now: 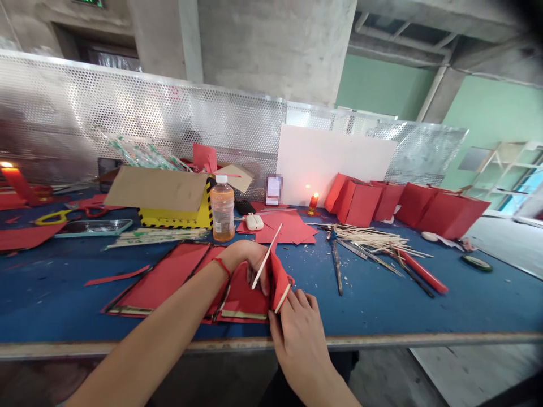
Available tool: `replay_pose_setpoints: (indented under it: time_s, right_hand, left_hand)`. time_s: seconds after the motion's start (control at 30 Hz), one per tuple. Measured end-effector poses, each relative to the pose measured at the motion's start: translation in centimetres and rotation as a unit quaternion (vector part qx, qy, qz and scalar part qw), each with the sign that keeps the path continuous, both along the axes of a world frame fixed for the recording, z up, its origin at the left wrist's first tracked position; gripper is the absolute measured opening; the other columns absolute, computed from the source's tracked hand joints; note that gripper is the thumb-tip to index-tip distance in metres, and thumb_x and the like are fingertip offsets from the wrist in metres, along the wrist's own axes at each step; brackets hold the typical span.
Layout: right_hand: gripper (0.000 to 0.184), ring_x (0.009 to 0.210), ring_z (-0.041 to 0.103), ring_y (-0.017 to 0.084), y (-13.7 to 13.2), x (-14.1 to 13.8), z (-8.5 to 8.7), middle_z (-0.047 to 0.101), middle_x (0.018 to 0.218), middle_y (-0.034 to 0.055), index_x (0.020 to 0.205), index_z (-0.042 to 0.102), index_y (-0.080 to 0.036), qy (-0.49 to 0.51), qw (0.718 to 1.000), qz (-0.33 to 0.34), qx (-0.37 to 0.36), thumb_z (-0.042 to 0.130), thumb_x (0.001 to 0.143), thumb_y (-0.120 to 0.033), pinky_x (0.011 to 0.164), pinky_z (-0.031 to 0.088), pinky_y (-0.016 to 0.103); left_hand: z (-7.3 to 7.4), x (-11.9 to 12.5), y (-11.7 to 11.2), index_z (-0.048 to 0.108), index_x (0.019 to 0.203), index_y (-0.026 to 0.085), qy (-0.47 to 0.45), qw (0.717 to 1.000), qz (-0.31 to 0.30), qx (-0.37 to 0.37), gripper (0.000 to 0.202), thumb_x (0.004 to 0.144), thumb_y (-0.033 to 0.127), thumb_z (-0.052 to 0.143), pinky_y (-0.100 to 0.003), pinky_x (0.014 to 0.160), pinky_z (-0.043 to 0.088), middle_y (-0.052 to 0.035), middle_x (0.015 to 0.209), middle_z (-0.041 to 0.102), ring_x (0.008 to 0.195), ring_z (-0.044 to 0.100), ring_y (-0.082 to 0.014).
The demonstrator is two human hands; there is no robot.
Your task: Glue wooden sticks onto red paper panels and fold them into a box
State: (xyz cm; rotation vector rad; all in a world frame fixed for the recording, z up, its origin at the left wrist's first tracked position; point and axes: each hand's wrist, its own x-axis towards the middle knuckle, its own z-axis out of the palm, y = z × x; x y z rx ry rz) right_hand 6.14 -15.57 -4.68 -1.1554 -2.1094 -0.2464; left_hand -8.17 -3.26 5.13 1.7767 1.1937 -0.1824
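Note:
A red paper sheet [167,282] with dark fold lines and pale sticks along its near edge lies in front of me. Its right-hand panel [280,278] is folded up and tilted. My right hand [302,330] pinches this panel's near corner, thumb on the near edge and fingers on the right. Over the sheet, bent at the wrist, my left hand [256,261] has a thin pale stick [267,255] slanting across its fingers. That hand's fingertips reach down beside the raised panel and are partly hidden.
Behind the sheet stand a bottle [223,212] and a yellow box [176,217]. Lit candles burn at left [19,183] and centre [313,203]. Loose sticks [375,240], a red candle [424,272] and red paper boxes [360,200] are at right. The table edge [382,340] runs close to me.

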Motion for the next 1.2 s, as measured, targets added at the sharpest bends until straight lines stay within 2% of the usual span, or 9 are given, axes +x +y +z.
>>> replay_pose_setpoints:
  time_s: [0.23, 0.37, 0.53, 0.63, 0.73, 0.8, 0.9, 0.97, 1.2]
  right_hand:
    - [0.009, 0.083, 0.053, 0.026, 0.0, -0.1, 0.1, 0.063, 0.086, 0.0073, 0.086, 0.06, -0.018, -0.034, 0.999, -0.013, 0.002, 0.051, 0.089, -0.017, 0.079, 0.039, 0.044]
    - [0.014, 0.081, 0.053, 0.026, -0.4, 0.4, 0.5, 0.062, 0.085, 0.0066, 0.086, 0.057, -0.019, -0.02, 1.0, 0.0, -0.015, 0.056, 0.091, -0.033, 0.077, 0.041, 0.042]
    - [0.026, 0.085, 0.057, 0.025, -0.6, 2.5, 0.8, 0.063, 0.091, 0.0077, 0.1, 0.055, -0.02, 0.047, 0.998, 0.03, -0.032, 0.043, 0.097, -0.043, 0.077, 0.045, 0.04]
    - [0.032, 0.095, 0.06, 0.025, -0.2, 4.5, 0.8, 0.064, 0.104, 0.0097, 0.117, 0.05, -0.02, 0.09, 0.996, 0.021, -0.01, 0.038, 0.099, -0.043, 0.082, 0.047, 0.039]
    - [0.032, 0.102, 0.06, 0.023, 0.0, 6.7, 1.1, 0.063, 0.112, 0.0092, 0.125, 0.046, -0.022, 0.148, 0.989, 0.009, -0.018, 0.04, 0.099, -0.041, 0.085, 0.048, 0.035]
    - [0.027, 0.099, 0.061, 0.021, -0.2, 8.0, 1.5, 0.064, 0.108, 0.0071, 0.121, 0.049, -0.023, 0.194, 0.981, -0.004, -0.026, 0.042, 0.099, -0.038, 0.084, 0.048, 0.033]
    - [0.02, 0.097, 0.06, 0.02, -0.5, 9.5, 2.1, 0.063, 0.102, 0.0059, 0.112, 0.053, -0.023, 0.241, 0.97, -0.025, -0.019, 0.043, 0.099, -0.035, 0.083, 0.048, 0.033]
    - [0.022, 0.102, 0.059, 0.02, -0.5, 10.1, 2.3, 0.063, 0.107, 0.0065, 0.116, 0.053, -0.024, 0.234, 0.972, -0.015, -0.025, 0.041, 0.099, -0.032, 0.086, 0.049, 0.033]
    - [0.031, 0.118, 0.056, 0.019, 0.0, 10.6, 2.9, 0.061, 0.128, 0.0068, 0.128, 0.056, -0.026, 0.051, 0.989, 0.087, -0.108, 0.046, 0.098, -0.031, 0.099, 0.047, 0.035]
  left_hand:
    - [-1.1, -0.4, 1.0, 0.066, 0.064, 0.01, 0.01, 0.999, -0.039, -0.01, 0.027, 0.051, 0.029, 0.082, -0.034, 0.05, 0.053, -0.0002, 0.047, 0.062, 0.047, 0.058, -0.0175]
    - [-0.3, -1.4, 0.9, 0.067, 0.063, 0.012, -0.014, 0.998, -0.06, 0.012, 0.025, 0.057, 0.033, 0.079, -0.03, 0.052, 0.053, -0.0005, 0.05, 0.064, 0.047, 0.057, -0.0151]
    - [1.5, -1.6, 0.4, 0.068, 0.073, 0.011, -0.056, 0.991, -0.082, 0.087, 0.013, 0.072, 0.019, 0.059, -0.025, 0.056, 0.052, -0.0021, 0.059, 0.068, 0.055, 0.062, -0.0152]
    - [2.2, 0.1, -0.3, 0.065, 0.064, 0.012, 0.01, 0.985, -0.103, 0.139, 0.02, 0.074, 0.013, 0.048, -0.024, 0.055, 0.05, -0.0041, 0.059, 0.068, 0.056, 0.063, -0.0157]
    - [2.4, 2.2, -1.9, 0.064, 0.064, 0.013, 0.094, 0.948, -0.106, 0.284, 0.023, 0.077, 0.013, 0.045, -0.027, 0.06, 0.05, -0.0085, 0.067, 0.07, 0.063, 0.065, -0.0189]
    - [2.0, 3.2, -3.3, 0.066, 0.072, 0.012, 0.136, 0.898, -0.109, 0.404, 0.024, 0.082, 0.017, 0.044, -0.032, 0.068, 0.051, -0.0131, 0.081, 0.072, 0.073, 0.067, -0.0228]
    - [0.6, 3.6, -5.5, 0.067, 0.088, 0.012, 0.127, 0.856, -0.069, 0.495, 0.031, 0.089, 0.018, 0.037, -0.036, 0.078, 0.051, -0.0149, 0.097, 0.071, 0.086, 0.067, -0.025]
    - [-0.7, 3.5, -6.6, 0.064, 0.105, 0.01, 0.083, 0.846, -0.035, 0.525, 0.038, 0.094, 0.018, 0.029, -0.038, 0.087, 0.05, -0.0158, 0.109, 0.069, 0.099, 0.065, -0.0253]
    - [-4.6, 2.9, -8.9, 0.053, 0.136, 0.018, -0.016, 0.854, -0.144, 0.499, 0.061, 0.094, 0.059, 0.036, -0.039, 0.106, 0.041, -0.0138, 0.14, 0.055, 0.129, 0.052, -0.0271]
